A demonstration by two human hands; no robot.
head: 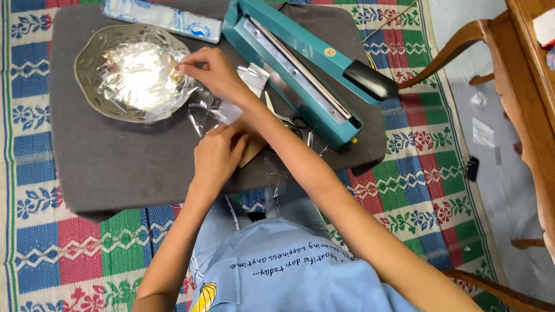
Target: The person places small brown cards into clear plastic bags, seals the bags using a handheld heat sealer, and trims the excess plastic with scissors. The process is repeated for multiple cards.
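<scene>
Nearest, the left hand (217,155) presses a clear plastic pouch (215,110) flat on the grey mat (115,156). Beyond it, the right hand (215,74) pinches a pale piece from the plastic-lined metal plate (92,58); a teal heat sealer (300,69) lies alongside.

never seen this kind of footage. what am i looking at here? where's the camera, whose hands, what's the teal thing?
There is one picture, from a camera worn on a person's head, looking down at their own arms. No robot is involved. The person sits on a patterned mat with a grey board in front of them. The right hand reaches across to a metal bowl holding clear plastic bags and pinches something small at its edge. The left hand presses a clear bag against the board. The teal thing is a lever-type bag sealer with a black handle. Scissors lie beside it, and a plastic packet lies at the top. A wooden chair stands on the right.
</scene>
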